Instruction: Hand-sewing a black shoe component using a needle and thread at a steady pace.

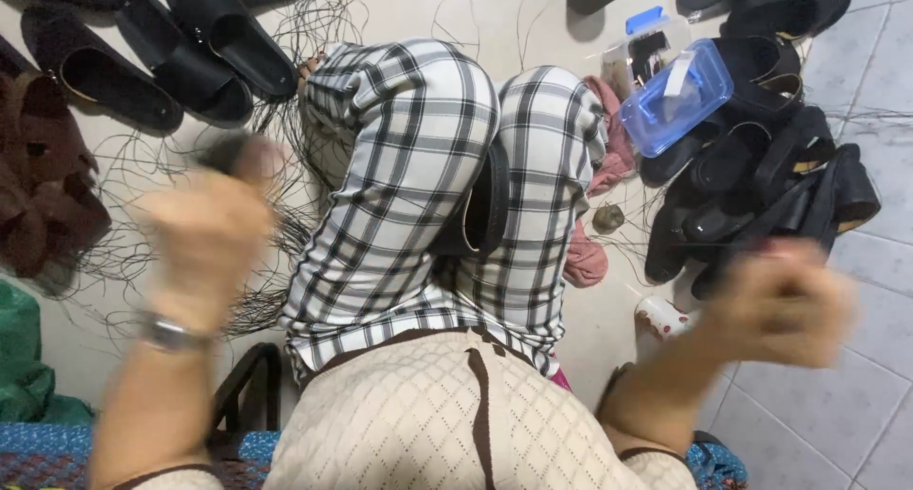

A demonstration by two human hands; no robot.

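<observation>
Past the left fingers, far out, a brown heap (43, 181) and black sandals (152, 57) lay on the floor (67, 343), with loose dark thread (285, 233) strewn just beyond the knuckles. The left hand (204, 238) was raised and blurred with motion, a watch (169, 333) on its wrist; its fingers seemed curled together around something dark at the tips, but the blur hid what it was, and I could not tell if it was clamped.

Between the two hands, a black sole (485, 209) stood on edge, pinched between the plaid knees (428, 176), well apart from both sets of fingers. Any thread running from it to the hands did not show.

Beyond the right fingers sat a blue-lidded box (677, 95), a pile of black sandals (761, 195) and a small spool (609, 217); a white cup (663, 319) stood just inside the wrist. The right hand (775, 304) was also raised and smeared, fingers bunched as in a fist; whether they gripped anything I could not tell.

As a judgement: with both hands swinging wide and fast, the sole could slip from the knees, since only leg pressure held it. The loose thread near the left fingers could snag or tangle, and the right elbow could knock the cup.
</observation>
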